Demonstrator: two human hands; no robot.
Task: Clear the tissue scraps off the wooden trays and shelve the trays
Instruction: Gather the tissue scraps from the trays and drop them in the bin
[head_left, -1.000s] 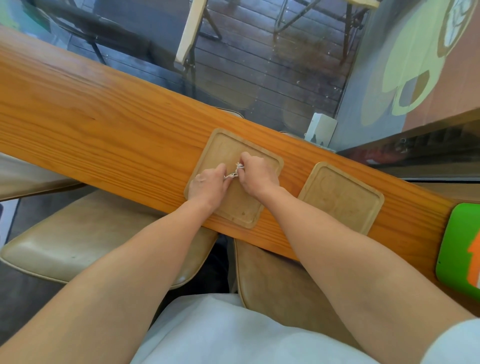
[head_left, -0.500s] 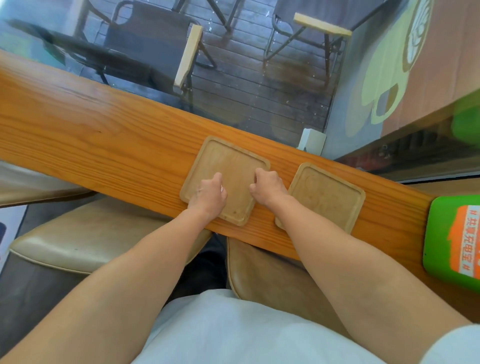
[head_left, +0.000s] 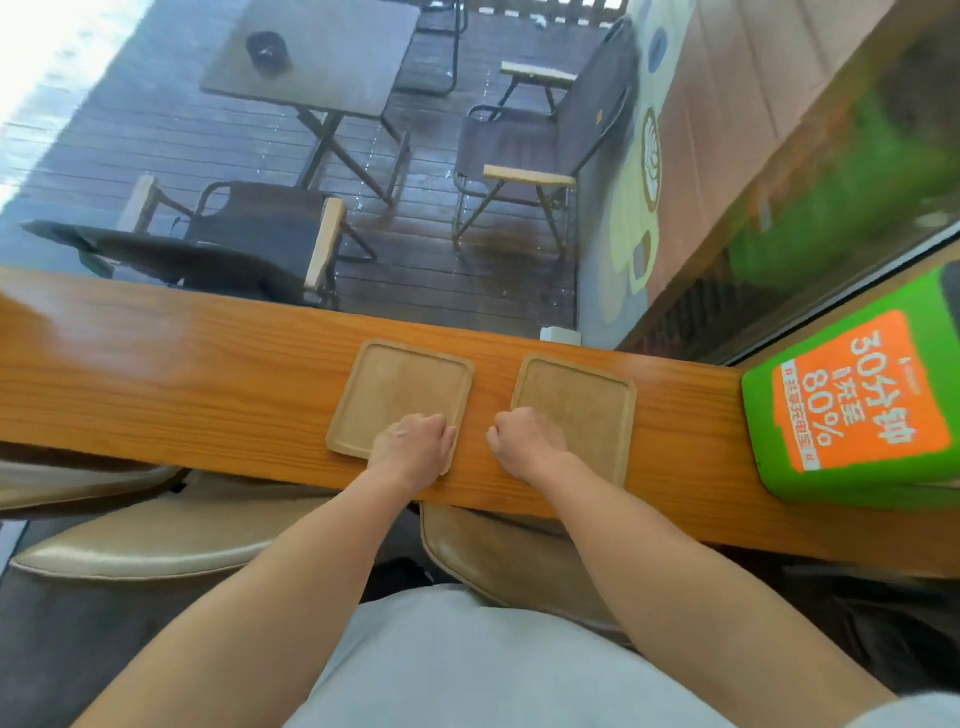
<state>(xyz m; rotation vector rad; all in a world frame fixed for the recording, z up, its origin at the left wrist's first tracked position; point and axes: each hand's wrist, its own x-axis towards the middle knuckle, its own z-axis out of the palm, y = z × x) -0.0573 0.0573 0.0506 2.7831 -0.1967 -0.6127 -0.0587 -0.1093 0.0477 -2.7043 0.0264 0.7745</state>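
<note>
On counter: L hand (head_left: 415, 441) grips left tray (head_left: 400, 395) near edge; R hand (head_left: 524, 439) fisted on right tray (head_left: 582, 405).

We saw bright daylight entering through the window ahead, blown out to pure white at the upper left corner; a pale sheen of glare lay on the left end of the wooden counter (head_left: 156, 384), while the seats and floor beneath it sat in dim shadow. The wide lens bowed the counter's straight edges; the green sign (head_left: 852, 395) and the right margin were smeared and soft.
</note>
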